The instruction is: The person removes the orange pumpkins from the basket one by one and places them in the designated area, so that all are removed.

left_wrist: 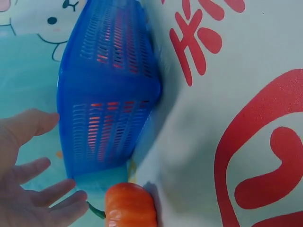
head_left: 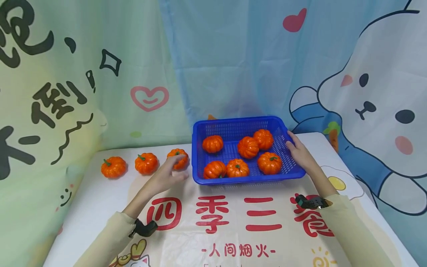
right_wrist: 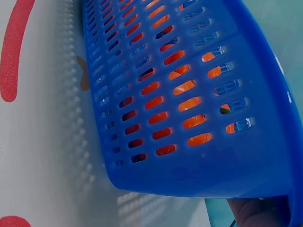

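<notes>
A blue plastic basket with slotted walls holds several small orange pumpkins. My right hand grips the rim at the basket's right end; in the right wrist view its fingers are partly hidden under that rim. Left of the basket, my left hand is spread with nothing in it, its fingertips over a pumpkin beside the basket. The left wrist view shows the thumb close to the basket's rim and the other fingers near that pumpkin's green stem. Whether they touch, I cannot tell.
Two more pumpkins with green stems, one in the middle and one far left, lie in a row on the white table. A printed cloth with red characters covers the front. Behind the table hangs a patterned curtain.
</notes>
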A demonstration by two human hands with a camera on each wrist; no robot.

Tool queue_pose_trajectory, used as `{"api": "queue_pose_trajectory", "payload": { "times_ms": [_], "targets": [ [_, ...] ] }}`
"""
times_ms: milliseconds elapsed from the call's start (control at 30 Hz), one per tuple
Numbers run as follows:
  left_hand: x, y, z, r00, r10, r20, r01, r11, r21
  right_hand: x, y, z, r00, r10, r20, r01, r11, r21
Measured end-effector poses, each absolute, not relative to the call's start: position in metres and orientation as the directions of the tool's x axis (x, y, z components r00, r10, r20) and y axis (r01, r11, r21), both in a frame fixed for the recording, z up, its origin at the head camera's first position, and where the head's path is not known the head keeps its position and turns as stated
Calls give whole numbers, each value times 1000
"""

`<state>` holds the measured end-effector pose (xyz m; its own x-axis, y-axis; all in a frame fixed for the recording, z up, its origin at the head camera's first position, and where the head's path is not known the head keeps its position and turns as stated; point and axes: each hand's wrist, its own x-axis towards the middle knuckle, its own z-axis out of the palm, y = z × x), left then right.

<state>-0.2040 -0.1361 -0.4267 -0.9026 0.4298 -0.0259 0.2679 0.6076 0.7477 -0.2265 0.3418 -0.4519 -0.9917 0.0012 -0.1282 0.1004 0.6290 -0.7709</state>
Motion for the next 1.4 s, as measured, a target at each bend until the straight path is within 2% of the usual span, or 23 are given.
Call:
{"api": "queue_pose_trajectory", "payload": {
  "times_ms": [233, 433, 500, 667, 867, 967, 1067, 1133, 1167, 1233, 1300, 1400],
  "targets": [
    [-228, -122, -408, -894, 448, -25, 252, 548, 798, -226, 342, -450, -990, 10, -137, 113, 626, -772],
    [-270, -94, -384, -849, 509, -145, 124, 458, 880, -226, 340, -452, -989, 0, -147, 115, 619, -777],
    [-284, -79, -380, -831, 519, -201, 77, 465, 882, -226, 342, -451, -989, -2, -146, 113, 624, -773],
    [-310, -39, -381, -809, 506, -300, 85, 606, 791, -226, 345, -450, -990, 7, -140, 113, 624, -773],
    [-330, -9, -390, -795, 427, -432, 148, 826, 544, -225, 342, -449, -992, 7, -129, 106, 624, -774],
    [-354, -8, -417, -795, 405, -451, 177, 867, 466, -225, 338, -451, -990, 7, -139, 113, 625, -773],
    [-425, -10, -500, -799, 414, -436, 202, 868, 453, -223, 337, -452, -989, 13, -145, 121, 631, -766],
    [-460, -9, -538, -800, 417, -431, 207, 867, 453, -223, 338, -451, -990, 14, -140, 117, 636, -763],
    [-468, -7, -545, -797, 401, -451, 191, 876, 443, -223, 339, -450, -990, 14, -137, 114, 638, -762],
    [-463, -6, -537, -801, 388, -457, 176, 881, 439, -223, 339, -448, -992, 10, -129, 106, 633, -767],
    [-445, -3, -513, -807, 364, -465, 150, 888, 435, -224, 339, -448, -993, 5, -122, 98, 629, -771],
    [-438, -1, -504, -803, 355, -479, 145, 895, 421, -225, 339, -448, -992, 8, -124, 102, 624, -775]
  ]
}}
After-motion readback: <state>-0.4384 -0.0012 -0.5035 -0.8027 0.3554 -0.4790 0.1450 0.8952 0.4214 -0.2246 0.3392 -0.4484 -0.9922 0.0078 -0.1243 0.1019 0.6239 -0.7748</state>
